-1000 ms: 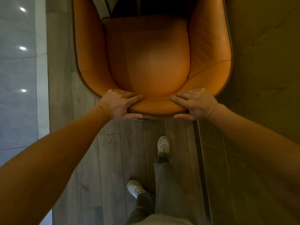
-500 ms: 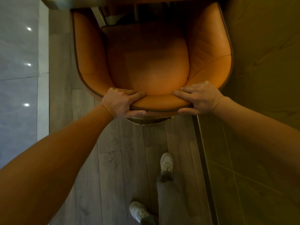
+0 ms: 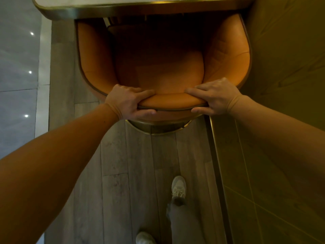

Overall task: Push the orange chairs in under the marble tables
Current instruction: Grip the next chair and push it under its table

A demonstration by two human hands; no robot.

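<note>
Chair (image 3: 163,71) now partly under marble table (image 3: 112,2), plank floor (image 3: 137,155)

Front of the orange chair (image 3: 163,71) lost in shadow under the tabletop (image 3: 123,10), tabletop cut off at the top edge, rear shoe (image 3: 144,238) cropped below.

Chair (image 3: 163,67) partly under table (image 3: 123,7)
</note>
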